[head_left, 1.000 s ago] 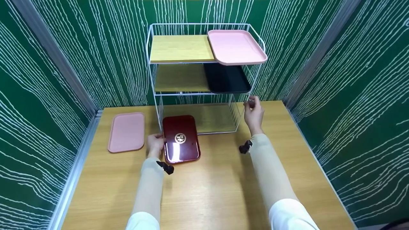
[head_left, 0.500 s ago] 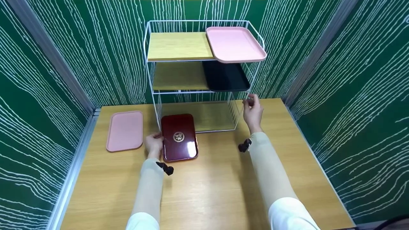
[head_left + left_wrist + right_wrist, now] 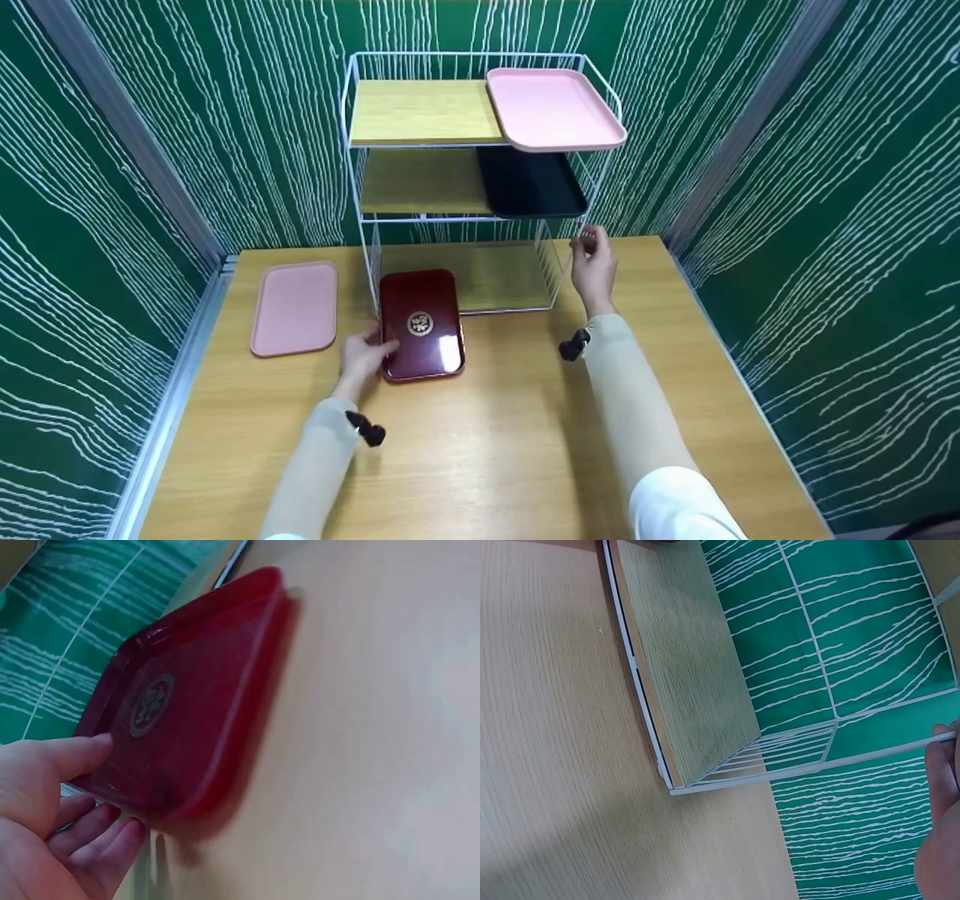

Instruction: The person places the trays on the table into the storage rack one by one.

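Note:
In the head view, a dark red tray [image 3: 431, 349] with a round gold emblem lies half over the left part of the rack's bottom shelf [image 3: 502, 274]. My left hand [image 3: 361, 356] holds its left edge near the front corner. Seen from the left wrist, the thumb [image 3: 82, 755] reaches over the tray's rim while the fingers curl at its underside. My right hand [image 3: 595, 274] pinches the right front post of the white wire rack [image 3: 421, 219]; the right wrist view shows the fingertips on that post [image 3: 870, 757].
A pink tray [image 3: 295, 309] lies on the wooden table [image 3: 480, 465] at left. Another pink tray [image 3: 555, 109] sits on the top shelf's right side, jutting past the front. Below it, a black tray [image 3: 534, 182] occupies the middle shelf. Green walls [image 3: 847, 225] enclose the table.
My left hand has slid toward the tray's front corner, its thumb now over the rim. The red tray has shifted slightly left. My right hand stays on the post.

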`<state>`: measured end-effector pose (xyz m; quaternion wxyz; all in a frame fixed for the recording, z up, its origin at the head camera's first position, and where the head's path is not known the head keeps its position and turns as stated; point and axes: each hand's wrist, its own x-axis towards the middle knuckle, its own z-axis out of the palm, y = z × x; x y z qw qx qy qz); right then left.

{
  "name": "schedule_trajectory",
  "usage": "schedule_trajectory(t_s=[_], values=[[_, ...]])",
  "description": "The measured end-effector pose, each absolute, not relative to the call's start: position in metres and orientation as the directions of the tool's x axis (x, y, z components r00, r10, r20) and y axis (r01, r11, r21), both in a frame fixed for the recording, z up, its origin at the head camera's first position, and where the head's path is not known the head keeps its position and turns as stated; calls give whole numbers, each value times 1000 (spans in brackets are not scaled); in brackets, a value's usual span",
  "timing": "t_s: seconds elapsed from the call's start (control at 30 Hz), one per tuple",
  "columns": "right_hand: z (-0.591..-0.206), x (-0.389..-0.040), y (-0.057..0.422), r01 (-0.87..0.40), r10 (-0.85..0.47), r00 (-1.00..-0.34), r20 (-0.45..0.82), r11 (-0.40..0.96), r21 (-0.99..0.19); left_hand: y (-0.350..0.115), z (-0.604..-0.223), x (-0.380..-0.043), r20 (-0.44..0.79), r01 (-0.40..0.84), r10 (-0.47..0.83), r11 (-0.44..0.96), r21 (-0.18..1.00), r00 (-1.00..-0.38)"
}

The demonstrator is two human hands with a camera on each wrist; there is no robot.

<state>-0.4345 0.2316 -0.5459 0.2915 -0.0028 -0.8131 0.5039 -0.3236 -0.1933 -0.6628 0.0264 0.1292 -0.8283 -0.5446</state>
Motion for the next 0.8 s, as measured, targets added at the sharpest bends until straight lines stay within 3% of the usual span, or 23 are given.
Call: schedule_trajectory(t_s=[0.13, 0.37, 0.57, 0.8], values=[[-546, -434, 231, -293, 293, -828, 478, 500, -815, -201, -667, -305, -99, -151, -143, 422, 894, -985], [-548, -434, 233, -295, 295, -820, 491, 517, -803, -205, -676, -280, 6, -4, -17, 551, 835, -1000], [-547, -435, 233, -284, 301, -827, 476, 507, -814, -198, -678, -274, 49, 14, -35, 662, 749, -998], [-546, -435, 231, -292, 306, -821, 481, 499, -816, -191, -681, -271, 59, -36, -118, 673, 739, -991]])
